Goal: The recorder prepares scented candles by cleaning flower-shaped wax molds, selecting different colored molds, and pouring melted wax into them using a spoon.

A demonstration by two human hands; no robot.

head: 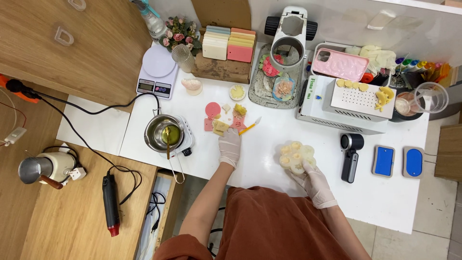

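On the white table (pixel 269 144), near its front edge, the right hand (pixel 315 185) in a thin glove holds a pale round piece with small yellow flower shapes on top (pixel 296 156); the fingers are curled under and around its lower side, and the piece is tilted a little toward the person. This flower piece looks like wax or soap, so I judge it light but rigid, somewhat slippery in a glove, and its raised petals probably chip or dent easily; holding it from below and by the smooth rim, not by the petals, seems the safest way. The left hand (pixel 230 147), also gloved, lies further to the left with fingers nearly straight and close together, the tips touching a small cream-coloured piece (pixel 220 127) beside some pink shapes (pixel 212 110); it does not close on anything that I can see. Just beside it lies a yellow pencil-like tool (pixel 250 127). Further left, a small metal pot (pixel 162 132) with melted yellow-green liquid stands on a little hot plate, and a white scale (pixel 157 72) is behind it.
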